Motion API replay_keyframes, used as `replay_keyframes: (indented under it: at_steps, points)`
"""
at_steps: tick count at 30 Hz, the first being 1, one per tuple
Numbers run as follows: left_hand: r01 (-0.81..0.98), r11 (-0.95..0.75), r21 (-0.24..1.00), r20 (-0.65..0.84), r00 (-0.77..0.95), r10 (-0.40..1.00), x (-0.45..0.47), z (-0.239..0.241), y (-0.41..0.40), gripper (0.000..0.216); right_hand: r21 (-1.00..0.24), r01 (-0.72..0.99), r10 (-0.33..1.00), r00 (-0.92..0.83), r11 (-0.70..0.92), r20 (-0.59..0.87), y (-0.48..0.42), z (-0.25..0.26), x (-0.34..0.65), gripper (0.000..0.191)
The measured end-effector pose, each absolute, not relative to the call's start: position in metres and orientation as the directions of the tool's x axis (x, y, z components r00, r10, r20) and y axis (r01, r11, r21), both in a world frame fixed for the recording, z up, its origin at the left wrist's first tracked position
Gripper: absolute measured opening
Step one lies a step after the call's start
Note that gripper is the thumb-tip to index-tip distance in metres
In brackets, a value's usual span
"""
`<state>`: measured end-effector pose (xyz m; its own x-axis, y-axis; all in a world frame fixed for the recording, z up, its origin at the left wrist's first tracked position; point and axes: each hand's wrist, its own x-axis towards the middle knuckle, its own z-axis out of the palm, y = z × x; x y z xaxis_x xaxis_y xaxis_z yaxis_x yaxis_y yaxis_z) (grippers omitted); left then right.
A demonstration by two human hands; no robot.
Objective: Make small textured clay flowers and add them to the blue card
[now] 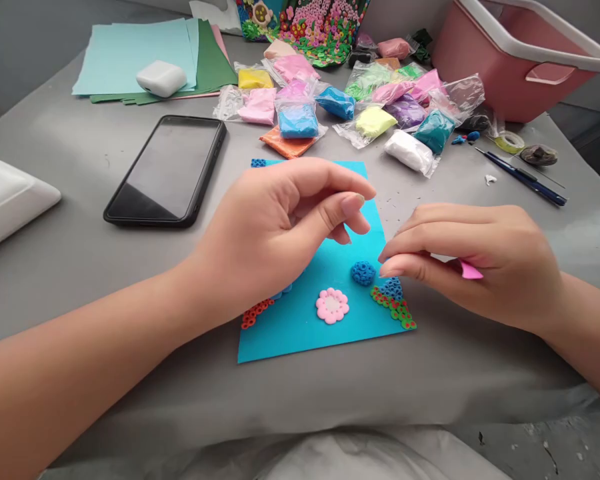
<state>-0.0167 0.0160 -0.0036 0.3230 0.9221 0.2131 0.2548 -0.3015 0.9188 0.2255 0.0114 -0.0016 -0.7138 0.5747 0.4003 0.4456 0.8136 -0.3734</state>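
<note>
Over a blue sheet of card [290, 340], my left hand [290, 220] is closed, thumb drawn against curled fingers; whatever it pinches, if anything, is hidden or too small to name. To the right, my right hand [475, 260] is closed with thumb and fingertips together, and a bit of pink modelling clay [471, 270] pokes out of its grip. A pink clay flower [333, 305] with a pale centre lies on the card. Near the right fingertips sits a round blue clay cluster [363, 273]. Green clay rings with red dots [396, 307] edge the right corner; red-orange rings [255, 313] edge the left.
Several bagged clay packets, one blue [298, 122], spread behind the card. A phone [167, 170] lies left, with a white earbud case [161, 79] on coloured paper [120, 53] behind. A pink bin [485, 60] stands back right, near a dark blue pen-like tool [523, 177].
</note>
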Motion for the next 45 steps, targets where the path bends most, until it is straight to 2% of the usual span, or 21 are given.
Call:
replay_keyframes:
  at_steps: [4, 8, 15, 23, 26, 30, 34, 38, 41, 45]
  points:
    - [0.281, -0.278, 0.919, 0.199, 0.277, 0.940, -0.017, -0.003, 0.016, 0.014, -0.423, 0.450, 0.604, -0.701, 0.787, 0.379, 0.011, -0.005, 0.227, 0.008]
    - [0.250, -0.268, 0.930, 0.193, 0.287, 0.938, -0.018, -0.003, 0.015, 0.013, -0.498, 0.411, 0.609, -0.713, 0.764, 0.347, 0.014, -0.011, 0.231, 0.019]
    - [0.222, -0.271, 0.937, 0.188, 0.335, 0.923, -0.017, -0.002, 0.016, 0.013, -0.525, 0.418, 0.630, -0.702, 0.742, 0.331, 0.016, -0.014, 0.230, 0.016]
    - [0.311, -0.307, 0.899, 0.198, 0.337, 0.921, -0.020, -0.009, 0.016, 0.049, -0.464, 0.412, 0.586, -0.739, 0.784, 0.333, 0.015, -0.015, 0.228, 0.017]
    - [0.328, -0.311, 0.892, 0.189, 0.354, 0.916, -0.021, -0.012, 0.016, 0.046, -0.439, 0.424, 0.587, -0.727, 0.792, 0.356, 0.015, -0.012, 0.230, 0.020]
    - [0.466, -0.311, 0.828, 0.093, 0.434, 0.896, -0.021, -0.007, 0.012, 0.024, -0.422, 0.448, 0.608, -0.673, 0.788, 0.421, 0.015, -0.006, 0.230, 0.028]
    - [0.485, -0.334, 0.808, 0.052, 0.505, 0.861, -0.022, -0.005, 0.007, 0.015, -0.402, 0.488, 0.631, -0.639, 0.775, 0.441, 0.017, -0.003, 0.229, 0.018]
    - [0.498, -0.407, 0.766, 0.071, 0.564, 0.823, -0.026, -0.013, 0.008, 0.019, -0.397, 0.502, 0.628, -0.710, 0.768, 0.319, 0.030, -0.001, 0.240, 0.011]
    - [0.465, -0.443, 0.767, 0.077, 0.618, 0.782, -0.029, -0.018, 0.011, 0.021, -0.404, 0.497, 0.607, -0.767, 0.768, 0.209, 0.044, -0.002, 0.253, 0.013]
    - [0.448, -0.450, 0.772, 0.068, 0.647, 0.760, -0.031, -0.020, 0.016, 0.028, -0.413, 0.528, 0.638, -0.746, 0.742, 0.193, 0.053, -0.006, 0.259, 0.014]
